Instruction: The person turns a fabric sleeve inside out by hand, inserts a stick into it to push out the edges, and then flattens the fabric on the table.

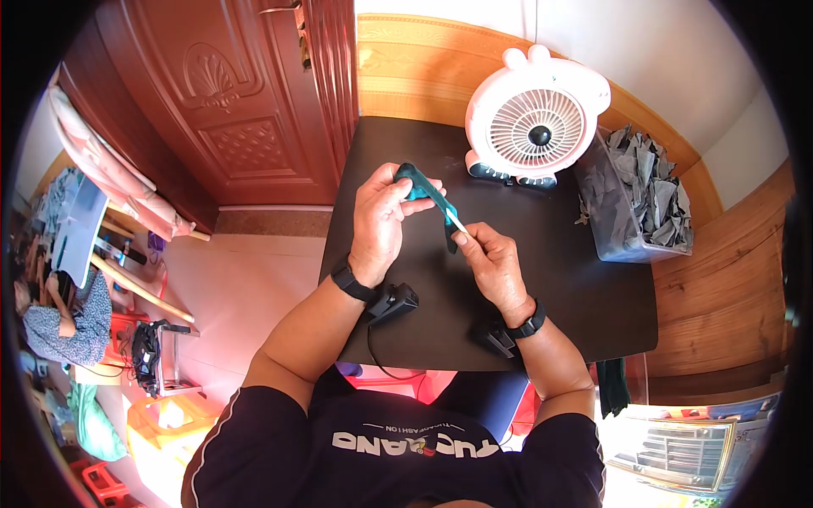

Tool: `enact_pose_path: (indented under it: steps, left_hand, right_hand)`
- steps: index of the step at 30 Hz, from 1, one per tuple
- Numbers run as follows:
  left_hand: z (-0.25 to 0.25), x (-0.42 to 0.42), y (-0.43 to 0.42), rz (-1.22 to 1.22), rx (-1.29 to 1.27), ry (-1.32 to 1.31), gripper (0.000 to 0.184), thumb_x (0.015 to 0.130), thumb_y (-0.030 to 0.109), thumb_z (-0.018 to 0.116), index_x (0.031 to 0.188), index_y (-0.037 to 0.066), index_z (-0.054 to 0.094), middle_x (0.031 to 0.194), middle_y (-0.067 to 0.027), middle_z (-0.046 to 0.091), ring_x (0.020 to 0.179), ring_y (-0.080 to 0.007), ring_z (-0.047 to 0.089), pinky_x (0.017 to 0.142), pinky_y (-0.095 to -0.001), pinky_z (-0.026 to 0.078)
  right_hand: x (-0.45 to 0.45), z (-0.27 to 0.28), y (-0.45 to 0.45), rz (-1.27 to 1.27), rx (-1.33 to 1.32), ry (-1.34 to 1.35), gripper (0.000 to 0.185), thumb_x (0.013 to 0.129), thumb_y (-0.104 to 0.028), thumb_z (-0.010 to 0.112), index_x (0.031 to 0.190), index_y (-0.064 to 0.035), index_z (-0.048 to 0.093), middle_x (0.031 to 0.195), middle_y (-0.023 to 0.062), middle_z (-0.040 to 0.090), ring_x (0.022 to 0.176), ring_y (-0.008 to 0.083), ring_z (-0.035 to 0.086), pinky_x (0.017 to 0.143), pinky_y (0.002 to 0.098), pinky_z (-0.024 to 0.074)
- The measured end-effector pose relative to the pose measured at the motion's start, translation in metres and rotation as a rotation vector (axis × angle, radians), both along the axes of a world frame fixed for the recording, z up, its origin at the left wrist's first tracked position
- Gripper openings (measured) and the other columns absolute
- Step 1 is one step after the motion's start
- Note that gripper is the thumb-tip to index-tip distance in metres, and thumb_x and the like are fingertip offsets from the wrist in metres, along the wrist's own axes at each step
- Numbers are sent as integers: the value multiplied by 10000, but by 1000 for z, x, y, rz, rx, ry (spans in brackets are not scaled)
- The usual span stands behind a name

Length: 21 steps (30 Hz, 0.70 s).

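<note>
A dark green strip of cloth (435, 196) hangs above the dark table. My left hand (381, 218) pinches its upper end between thumb and fingers, where the cloth bends over. My right hand (494, 261) is closed on a thin white stick-like tool (456, 220), whose far end touches the cloth. The lower end of the cloth hangs beside my right fingertips. Both wrists wear black straps with small black devices near them.
A pink and white fan (540, 123) stands at the back of the dark table (406, 330). To its right is a clear bin (611, 229) full of grey cloth pieces. A person (68, 326) sits at far left, near a wooden-edged table.
</note>
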<state>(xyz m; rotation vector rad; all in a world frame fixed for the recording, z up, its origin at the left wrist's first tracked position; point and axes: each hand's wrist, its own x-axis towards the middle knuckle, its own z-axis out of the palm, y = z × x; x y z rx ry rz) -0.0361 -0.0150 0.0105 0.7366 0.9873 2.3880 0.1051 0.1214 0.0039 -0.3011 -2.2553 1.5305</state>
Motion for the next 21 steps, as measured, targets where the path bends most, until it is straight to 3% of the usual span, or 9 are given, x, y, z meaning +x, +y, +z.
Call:
enact_pose_path:
  steps: [7, 14, 17, 20, 21]
  left_hand:
    - [6, 3, -2, 45, -58, 44, 285, 897, 95, 517, 1154, -25, 543, 949, -154, 655, 915, -313, 683, 831, -397, 551]
    - [7, 20, 2, 116, -130, 40, 249, 890, 89, 512, 1094, -29, 593, 905, -138, 668, 858, -276, 693, 776, -371, 557]
    - [4, 17, 0, 31, -176, 49, 254, 895, 100, 512, 1100, -26, 591, 947, -156, 669, 906, -273, 685, 818, -376, 544]
    - [3, 18, 4, 37, -124, 63, 265, 905, 119, 521, 1115, -30, 581, 1008, -182, 665, 983, -277, 665, 882, -388, 520]
    - [3, 18, 4, 26, -96, 46, 270, 908, 122, 523, 1124, -31, 575, 1022, -189, 662, 1002, -280, 658, 897, -391, 512]
  right_hand:
    - [0, 1, -1, 22, -98, -21, 189, 949, -184, 616, 906, -3, 648, 653, -60, 509, 607, 28, 406, 535, 209, 357]
    - [1, -7, -4, 193, -356, -57, 220, 973, -223, 582, 914, -23, 653, 640, -74, 469, 589, 15, 385, 516, 195, 319]
    - [2, -7, -3, 73, -156, -8, 178, 955, -180, 605, 927, -14, 663, 659, -51, 514, 602, 25, 424, 536, 201, 356]
    - [-5, 1, -4, -71, 141, 207, 134, 922, -126, 642, 943, 2, 675, 706, -9, 587, 637, 48, 484, 578, 213, 407]
    - [-5, 0, -2, -67, 120, 204, 125, 911, -112, 651, 944, 6, 678, 724, 3, 605, 650, 56, 499, 593, 216, 419]
